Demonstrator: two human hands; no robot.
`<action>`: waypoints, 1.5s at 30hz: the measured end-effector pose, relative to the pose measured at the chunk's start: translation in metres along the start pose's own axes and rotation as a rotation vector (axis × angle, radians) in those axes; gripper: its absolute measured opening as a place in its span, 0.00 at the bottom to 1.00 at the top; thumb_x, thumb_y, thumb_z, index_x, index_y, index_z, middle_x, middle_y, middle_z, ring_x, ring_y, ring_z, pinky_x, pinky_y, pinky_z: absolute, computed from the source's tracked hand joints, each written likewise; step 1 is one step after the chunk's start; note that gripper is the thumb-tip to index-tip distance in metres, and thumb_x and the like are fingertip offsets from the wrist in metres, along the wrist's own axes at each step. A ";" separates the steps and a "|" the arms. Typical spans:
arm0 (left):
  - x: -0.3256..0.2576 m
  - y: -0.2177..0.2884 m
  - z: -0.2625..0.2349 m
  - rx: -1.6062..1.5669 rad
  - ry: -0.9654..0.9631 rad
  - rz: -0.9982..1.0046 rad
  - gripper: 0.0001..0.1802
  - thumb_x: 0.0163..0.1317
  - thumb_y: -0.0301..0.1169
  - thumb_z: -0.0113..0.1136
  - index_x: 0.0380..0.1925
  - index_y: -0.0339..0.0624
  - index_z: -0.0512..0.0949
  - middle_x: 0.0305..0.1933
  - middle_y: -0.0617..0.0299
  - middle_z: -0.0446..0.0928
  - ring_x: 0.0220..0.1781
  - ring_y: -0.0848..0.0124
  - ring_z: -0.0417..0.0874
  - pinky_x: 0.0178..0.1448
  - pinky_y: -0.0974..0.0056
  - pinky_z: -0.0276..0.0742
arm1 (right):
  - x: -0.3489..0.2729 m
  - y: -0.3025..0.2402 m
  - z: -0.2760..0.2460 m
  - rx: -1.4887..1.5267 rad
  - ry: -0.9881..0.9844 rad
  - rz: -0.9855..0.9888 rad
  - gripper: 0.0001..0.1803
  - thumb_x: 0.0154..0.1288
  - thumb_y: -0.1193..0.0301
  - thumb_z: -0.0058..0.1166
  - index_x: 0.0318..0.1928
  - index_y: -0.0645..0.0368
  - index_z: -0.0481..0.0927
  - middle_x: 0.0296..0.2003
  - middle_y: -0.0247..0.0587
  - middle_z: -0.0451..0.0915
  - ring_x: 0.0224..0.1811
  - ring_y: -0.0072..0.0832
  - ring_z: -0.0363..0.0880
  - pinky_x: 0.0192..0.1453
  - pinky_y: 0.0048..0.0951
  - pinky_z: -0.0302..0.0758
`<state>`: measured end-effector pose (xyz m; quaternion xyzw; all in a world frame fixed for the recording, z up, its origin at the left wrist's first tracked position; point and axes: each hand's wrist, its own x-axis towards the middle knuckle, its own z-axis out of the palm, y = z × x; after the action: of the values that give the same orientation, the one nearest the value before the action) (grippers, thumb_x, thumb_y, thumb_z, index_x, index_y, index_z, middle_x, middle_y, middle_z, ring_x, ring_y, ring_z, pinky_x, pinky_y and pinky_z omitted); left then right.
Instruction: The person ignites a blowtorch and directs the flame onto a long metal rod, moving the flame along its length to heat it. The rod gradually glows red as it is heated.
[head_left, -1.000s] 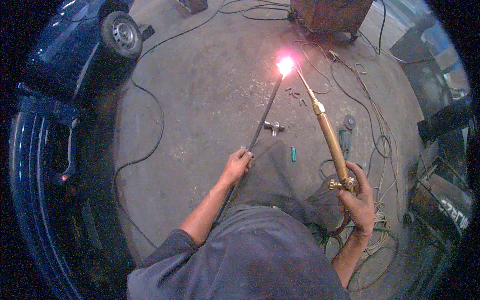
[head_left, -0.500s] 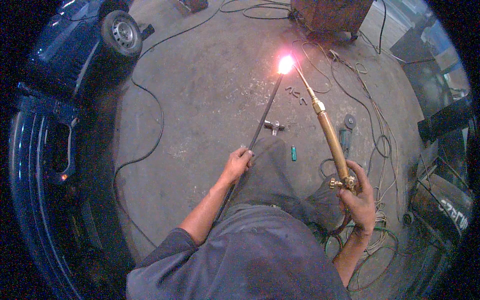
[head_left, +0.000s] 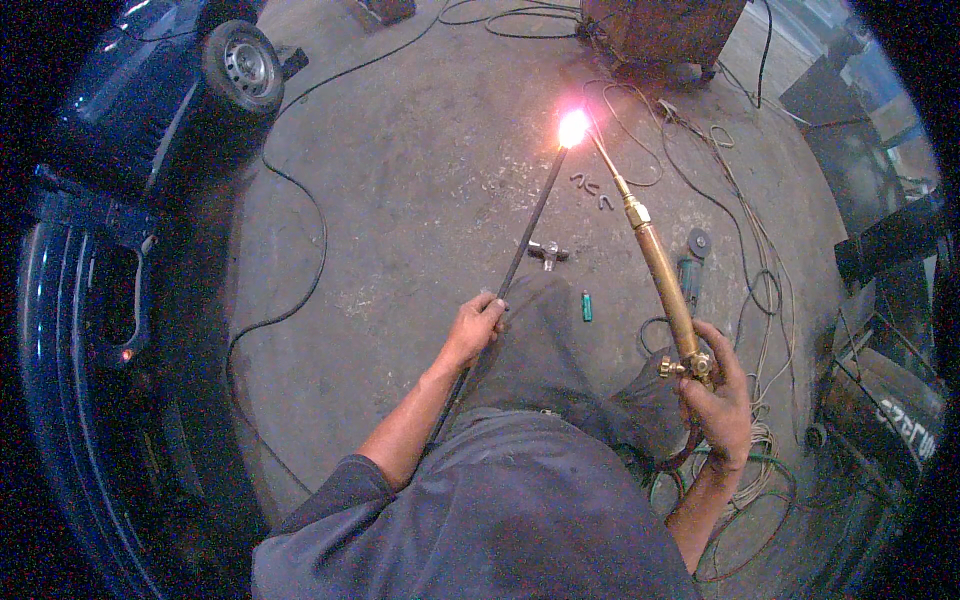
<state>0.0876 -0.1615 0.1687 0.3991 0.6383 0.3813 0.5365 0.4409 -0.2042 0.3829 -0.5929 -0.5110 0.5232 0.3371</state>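
Observation:
My left hand (head_left: 475,328) is closed around a long dark metal rod (head_left: 535,220), which slants up and away from my lap. In my right hand (head_left: 718,400) is a brass gas torch (head_left: 662,275), gripped at its valve end. The torch's thin nozzle points at the rod's far tip, where a bright white-pink glow (head_left: 573,128) hides the tip itself. Beyond my knees, a hammer (head_left: 547,254) lies on the floor beside the rod. Several small bent metal pieces (head_left: 592,188) lie between rod and torch. A green lighter (head_left: 587,306) rests nearer to me.
An angle grinder (head_left: 693,262) lies right of the torch. Cables and hoses (head_left: 745,200) run along the right side, and a black cable (head_left: 325,235) curves along the left. A rusty metal box (head_left: 660,35) stands ahead. Dark blue car parts (head_left: 75,300) and a wheel (head_left: 245,68) are at left.

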 end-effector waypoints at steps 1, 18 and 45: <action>-0.001 0.003 0.000 0.018 0.003 0.014 0.14 0.71 0.39 0.56 0.37 0.39 0.81 0.26 0.67 0.75 0.26 0.77 0.72 0.32 0.67 0.69 | 0.001 0.005 -0.001 -0.013 0.010 -0.017 0.37 0.57 0.78 0.56 0.70 0.56 0.69 0.47 0.36 0.82 0.37 0.18 0.75 0.38 0.22 0.73; 0.000 -0.006 -0.001 -0.041 -0.006 -0.043 0.15 0.71 0.40 0.56 0.37 0.38 0.81 0.26 0.66 0.75 0.27 0.75 0.73 0.33 0.67 0.71 | 0.000 0.006 0.000 0.008 -0.007 -0.039 0.37 0.58 0.79 0.58 0.70 0.57 0.69 0.51 0.38 0.81 0.47 0.23 0.79 0.52 0.26 0.75; -0.005 -0.007 0.003 -0.056 0.042 -0.060 0.16 0.71 0.40 0.57 0.40 0.37 0.81 0.26 0.67 0.76 0.28 0.76 0.74 0.33 0.67 0.71 | -0.003 -0.002 0.000 0.075 -0.024 0.046 0.38 0.59 0.79 0.58 0.71 0.55 0.68 0.48 0.35 0.81 0.42 0.21 0.78 0.44 0.23 0.75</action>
<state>0.0901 -0.1689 0.1643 0.3566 0.6501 0.3909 0.5453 0.4402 -0.2064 0.3855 -0.5850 -0.4812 0.5567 0.3411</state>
